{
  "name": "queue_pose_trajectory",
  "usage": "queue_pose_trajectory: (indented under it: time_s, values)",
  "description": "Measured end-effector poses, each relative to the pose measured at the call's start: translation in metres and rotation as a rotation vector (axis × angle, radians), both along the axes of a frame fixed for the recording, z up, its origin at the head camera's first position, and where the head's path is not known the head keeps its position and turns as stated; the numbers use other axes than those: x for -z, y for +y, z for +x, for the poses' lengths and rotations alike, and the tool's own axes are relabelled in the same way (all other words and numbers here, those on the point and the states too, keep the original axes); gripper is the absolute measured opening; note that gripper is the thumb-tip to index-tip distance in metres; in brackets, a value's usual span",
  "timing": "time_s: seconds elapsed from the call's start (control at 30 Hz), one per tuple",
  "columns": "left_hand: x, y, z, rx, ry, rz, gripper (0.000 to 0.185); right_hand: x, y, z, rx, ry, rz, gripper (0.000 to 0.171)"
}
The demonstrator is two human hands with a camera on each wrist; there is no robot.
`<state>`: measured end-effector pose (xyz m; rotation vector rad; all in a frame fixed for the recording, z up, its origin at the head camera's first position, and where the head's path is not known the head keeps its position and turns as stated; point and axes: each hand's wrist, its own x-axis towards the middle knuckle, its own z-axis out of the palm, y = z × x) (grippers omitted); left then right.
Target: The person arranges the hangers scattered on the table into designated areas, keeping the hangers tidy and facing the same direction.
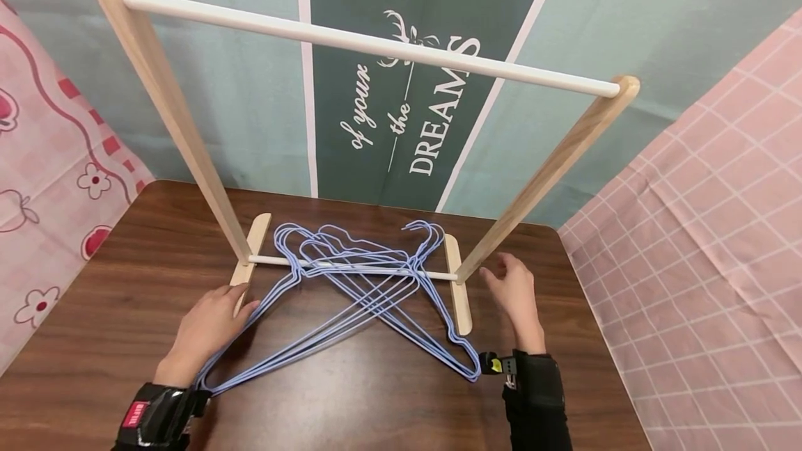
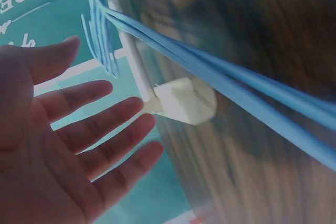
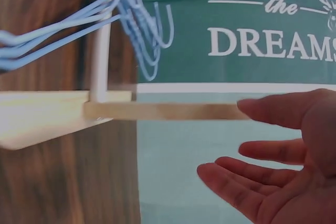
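A bundle of blue wire hangers lies flat on the brown counter, draped over the thin white lower bar of a small wooden rack, so the hooks sit behind the bar and the wide ends fan out toward the person. The left hand rests with straight, spread fingers at the left side of the pile, just beside the rack's left foot; the left wrist view shows the palm released, gripping nothing, with the hanger wires running past it. The right hand hovers near the right upright, fingers relaxed and empty (the right wrist view confirms the loose, unclenched palm). The white top rail carries no hangers. Patterned cloths hang behind and to both sides.
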<state>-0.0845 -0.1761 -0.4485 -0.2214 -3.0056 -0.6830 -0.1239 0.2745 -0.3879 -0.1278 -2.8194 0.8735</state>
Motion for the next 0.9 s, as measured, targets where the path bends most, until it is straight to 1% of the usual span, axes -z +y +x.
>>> queue_pose_trajectory:
  time_s: [0.1,0.17,0.37,0.57,0.8,0.9]
  values:
    - [-0.003,0.005,-0.001,0.012,0.015,0.008,0.035,-0.003,-0.004,-0.006,0.026,0.03,-0.042,0.034]
    - [-0.005,0.009,-0.003,0.022,0.013,0.009,0.03,-0.004,-0.007,-0.01,0.037,0.044,-0.061,0.029]
    - [-0.005,0.019,-0.008,0.043,-0.019,0.009,0.016,-0.003,-0.011,-0.017,0.049,0.084,-0.061,0.023]
    - [0.0,0.027,-0.013,0.069,0.006,-0.027,0.013,-0.002,-0.013,-0.022,0.059,0.08,-0.05,0.024]
    - [0.003,0.036,-0.02,0.067,0.061,-0.05,0.014,-0.002,-0.014,-0.025,0.061,0.08,-0.047,0.028]
    - [0.004,0.038,-0.023,0.062,0.07,-0.055,0.015,-0.002,-0.014,-0.026,0.061,0.075,-0.045,0.028]
